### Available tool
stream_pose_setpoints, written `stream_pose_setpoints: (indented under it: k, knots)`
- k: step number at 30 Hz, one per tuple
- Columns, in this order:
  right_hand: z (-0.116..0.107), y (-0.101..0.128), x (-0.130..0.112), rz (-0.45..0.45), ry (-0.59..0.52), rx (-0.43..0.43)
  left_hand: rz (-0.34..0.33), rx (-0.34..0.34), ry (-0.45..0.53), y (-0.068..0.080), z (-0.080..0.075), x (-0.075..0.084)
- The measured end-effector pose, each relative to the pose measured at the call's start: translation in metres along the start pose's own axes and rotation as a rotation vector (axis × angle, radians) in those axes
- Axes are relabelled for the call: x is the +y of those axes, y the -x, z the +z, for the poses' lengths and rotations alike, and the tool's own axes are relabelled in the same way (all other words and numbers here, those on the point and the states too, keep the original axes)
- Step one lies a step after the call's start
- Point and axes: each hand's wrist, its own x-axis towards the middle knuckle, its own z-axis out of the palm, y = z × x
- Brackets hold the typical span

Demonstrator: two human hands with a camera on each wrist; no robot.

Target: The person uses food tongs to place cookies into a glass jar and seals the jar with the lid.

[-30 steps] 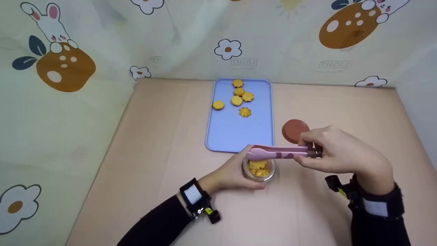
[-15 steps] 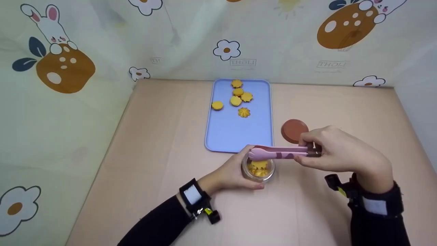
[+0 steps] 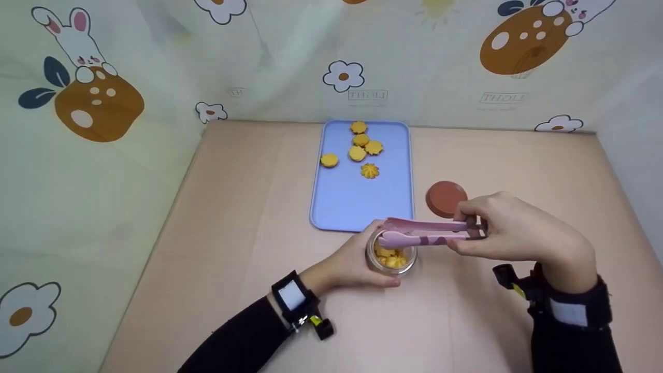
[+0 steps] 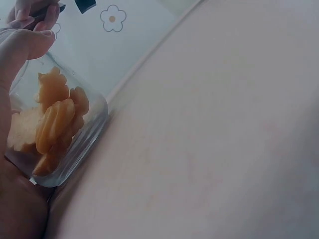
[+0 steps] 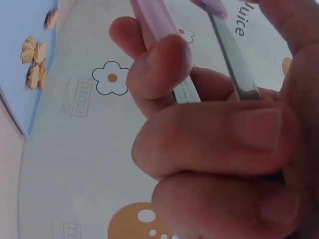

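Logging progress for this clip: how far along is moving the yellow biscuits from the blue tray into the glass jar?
Done: several biscuits lie in the glass jar. In hand: the left hand grips the jar while the right hand holds pink tongs with tips slightly parted over its mouth; no biscuit shows between them. Left: five biscuits remain on the blue tray, and the brown lid lies on the table, off the jar.

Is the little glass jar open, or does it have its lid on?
Open. The jar has no lid, so the yellow cookies show inside. The brown lid lies on the table beside the blue tray.
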Motion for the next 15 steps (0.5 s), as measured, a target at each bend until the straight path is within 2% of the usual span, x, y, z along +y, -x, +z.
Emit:
stream_pose_setpoints:
  k: [11,15]
  knots:
    - [0.0,-0.003,0.004,-0.051,0.026,0.092,0.03,0.003,-0.027,0.001,0.0,-0.003]
    - [0.001,-0.008,0.011,-0.04,0.011,0.1,0.034,0.002,-0.015,0.0,0.0,-0.003]
